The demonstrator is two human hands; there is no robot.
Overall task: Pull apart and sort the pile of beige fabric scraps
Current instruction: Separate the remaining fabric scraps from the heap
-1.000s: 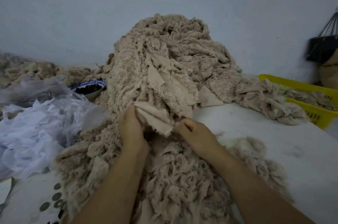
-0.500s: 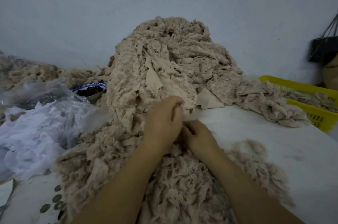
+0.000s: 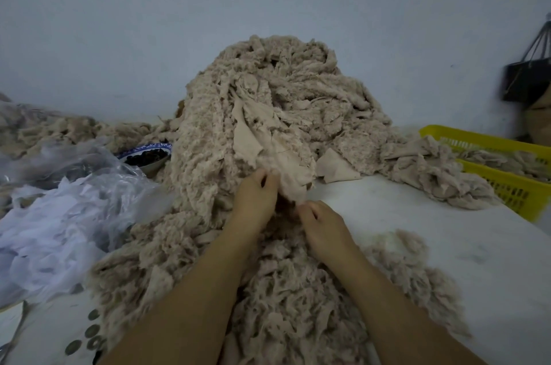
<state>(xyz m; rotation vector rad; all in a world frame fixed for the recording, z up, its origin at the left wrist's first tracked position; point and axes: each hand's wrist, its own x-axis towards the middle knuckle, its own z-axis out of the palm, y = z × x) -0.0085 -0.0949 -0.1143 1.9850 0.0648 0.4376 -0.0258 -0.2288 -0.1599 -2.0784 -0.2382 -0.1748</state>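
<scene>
Beige scrap pile [image 3: 268, 102] sits mid-table [image 3: 432, 245] against the wall, heaped tall. It spills toward me under both forearms, and to the right a strand trails into the yellow basket [image 3: 507, 186]. Left hand [image 3: 253, 200]: fingers curled, gripping the lower edge of a smooth flap [image 3: 277, 153] hanging off the pile's front. Right hand [image 3: 323, 224]: just beside the left, fingers curled, pinching the same flap's frayed bottom tip. White sheer heap [image 3: 59, 215] with clear plastic lies on my left. Blue-rimmed bowl [image 3: 146, 156] with dark contents sits behind it, just beside the pile. Black bag [image 3: 527, 81] hangs on the wall, far right.
</scene>
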